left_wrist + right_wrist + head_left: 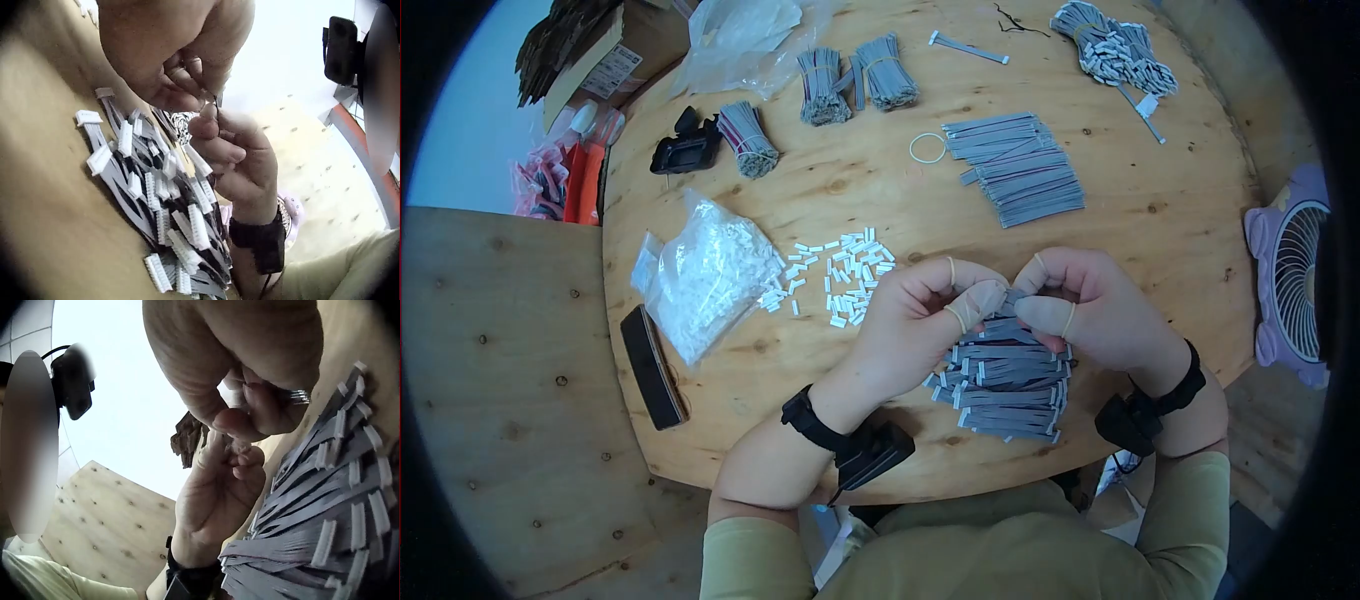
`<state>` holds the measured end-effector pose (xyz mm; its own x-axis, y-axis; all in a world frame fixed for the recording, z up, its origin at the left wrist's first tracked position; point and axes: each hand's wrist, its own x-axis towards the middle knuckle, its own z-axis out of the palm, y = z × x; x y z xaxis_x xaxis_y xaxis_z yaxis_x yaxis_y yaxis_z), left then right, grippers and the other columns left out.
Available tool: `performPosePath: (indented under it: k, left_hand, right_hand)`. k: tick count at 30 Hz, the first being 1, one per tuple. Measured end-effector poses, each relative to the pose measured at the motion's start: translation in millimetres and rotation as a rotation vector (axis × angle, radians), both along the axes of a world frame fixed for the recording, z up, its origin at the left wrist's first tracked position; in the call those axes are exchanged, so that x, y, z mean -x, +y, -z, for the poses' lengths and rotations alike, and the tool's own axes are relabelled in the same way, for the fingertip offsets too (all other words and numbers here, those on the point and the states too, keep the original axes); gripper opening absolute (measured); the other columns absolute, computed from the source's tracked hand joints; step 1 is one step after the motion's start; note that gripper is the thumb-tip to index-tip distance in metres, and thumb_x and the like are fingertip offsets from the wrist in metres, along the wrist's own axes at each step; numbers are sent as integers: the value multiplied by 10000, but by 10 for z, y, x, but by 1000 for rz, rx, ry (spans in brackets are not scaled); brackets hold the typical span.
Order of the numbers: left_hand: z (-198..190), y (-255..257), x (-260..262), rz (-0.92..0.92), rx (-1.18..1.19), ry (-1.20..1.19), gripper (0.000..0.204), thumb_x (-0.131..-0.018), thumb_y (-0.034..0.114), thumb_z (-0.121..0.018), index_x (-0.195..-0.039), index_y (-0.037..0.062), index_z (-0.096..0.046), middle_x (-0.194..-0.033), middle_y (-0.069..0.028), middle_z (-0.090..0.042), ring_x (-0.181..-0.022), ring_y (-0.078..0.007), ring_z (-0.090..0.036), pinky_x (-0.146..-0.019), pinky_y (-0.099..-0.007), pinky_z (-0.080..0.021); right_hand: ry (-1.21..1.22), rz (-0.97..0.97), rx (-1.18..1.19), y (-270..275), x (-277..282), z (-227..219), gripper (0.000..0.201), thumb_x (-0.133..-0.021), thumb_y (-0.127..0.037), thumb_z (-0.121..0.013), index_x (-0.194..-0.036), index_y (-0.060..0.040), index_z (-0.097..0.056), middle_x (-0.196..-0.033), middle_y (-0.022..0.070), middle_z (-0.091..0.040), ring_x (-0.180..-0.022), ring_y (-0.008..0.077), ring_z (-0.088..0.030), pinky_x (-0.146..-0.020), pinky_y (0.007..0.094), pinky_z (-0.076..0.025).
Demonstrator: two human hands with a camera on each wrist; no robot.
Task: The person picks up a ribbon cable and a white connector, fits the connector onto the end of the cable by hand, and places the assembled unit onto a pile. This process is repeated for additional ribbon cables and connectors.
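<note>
Both hands meet fingertip to fingertip above a pile of grey ribbon cables with white connectors on their ends. The left hand, with finger cots on some fingers, pinches one end of a small grey cable piece. On its other side the right hand pinches the same piece, also wearing finger cots. Metal-coloured wire ends show between the right hand's fingers in the right wrist view. Fingers hide most of the held piece. In the left wrist view the connector pile lies below both hands.
Loose white connectors lie left of the hands, beside a clear bag of connectors. Unfinished-looking grey cables lie beyond, with tied bundles at the back. A dark phone-like object is at left, a purple fan at right.
</note>
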<state>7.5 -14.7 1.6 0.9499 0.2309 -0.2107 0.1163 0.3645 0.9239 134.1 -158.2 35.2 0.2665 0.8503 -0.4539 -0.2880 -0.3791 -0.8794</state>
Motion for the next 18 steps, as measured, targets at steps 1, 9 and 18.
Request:
performPosePath:
  k: [1,9,18]
  left_hand:
    - [12,-3,0,-11,5,-2,148,-834,110,-565,-925,-3,-594,-781,-19,-602,-648,-50,-508,-586,-186,-432]
    - [34,-14,-1,-46,87,-24,140,-849,95,-540,-939,3,-594,-756,-9,-590,-644,-47,-499,-583,-181,-427]
    - [33,8,-15,-32,167,-78,177,-826,96,-569,-979,8,-561,-829,-44,-590,-701,-85,-539,-632,-199,-455]
  right_hand:
    - [-3,7,-3,4,1,3,72,-813,-90,-555,-839,-25,-544,-696,-9,-537,-543,34,-466,-470,173,-377]
    - [24,97,-110,36,44,24,71,-810,-78,-571,-852,-22,-559,-705,-20,-548,-546,13,-452,-468,164,-366]
    - [14,109,-47,16,11,15,64,-799,-110,-588,-823,-52,-576,-676,-44,-530,-557,2,-446,-472,159,-351]
